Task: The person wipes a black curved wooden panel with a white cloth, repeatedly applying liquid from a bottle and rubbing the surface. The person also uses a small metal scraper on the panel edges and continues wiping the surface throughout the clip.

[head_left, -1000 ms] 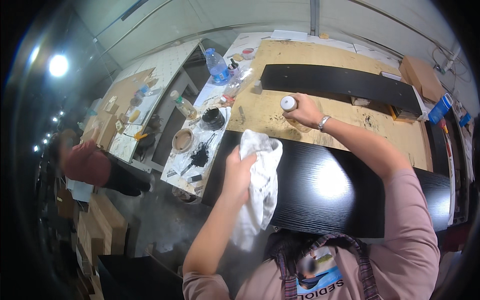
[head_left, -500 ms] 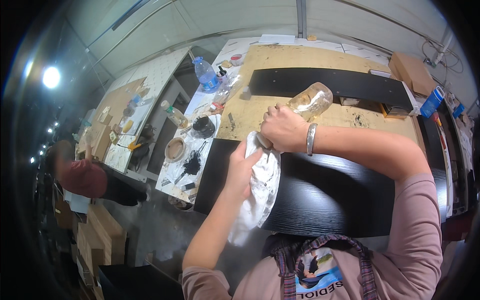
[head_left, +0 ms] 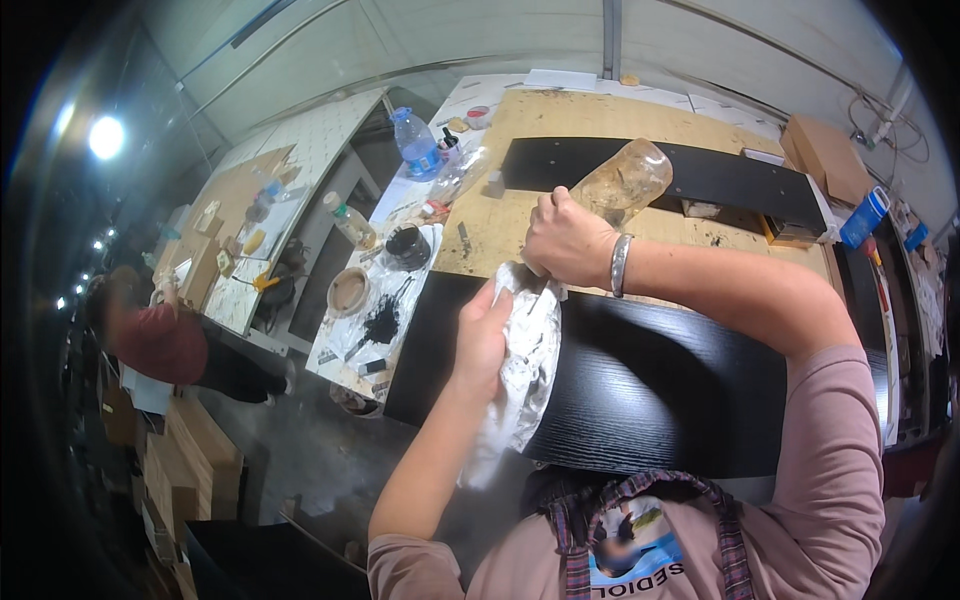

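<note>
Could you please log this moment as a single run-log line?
right hand: tips clear bottle neck-down onto white rag | left hand: holds rag | rag over black panel

Tipped bottle (head_left: 622,181) over white rag (head_left: 525,370)

A pink long-sleeved top with sleeves pushed up, a plaid apron strap at the neck, and a silver bracelet (head_left: 620,265) on the right wrist.

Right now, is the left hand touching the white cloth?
Touching. Head view: the left hand grips the white cloth, fingers curled onto its bunched top.
</note>
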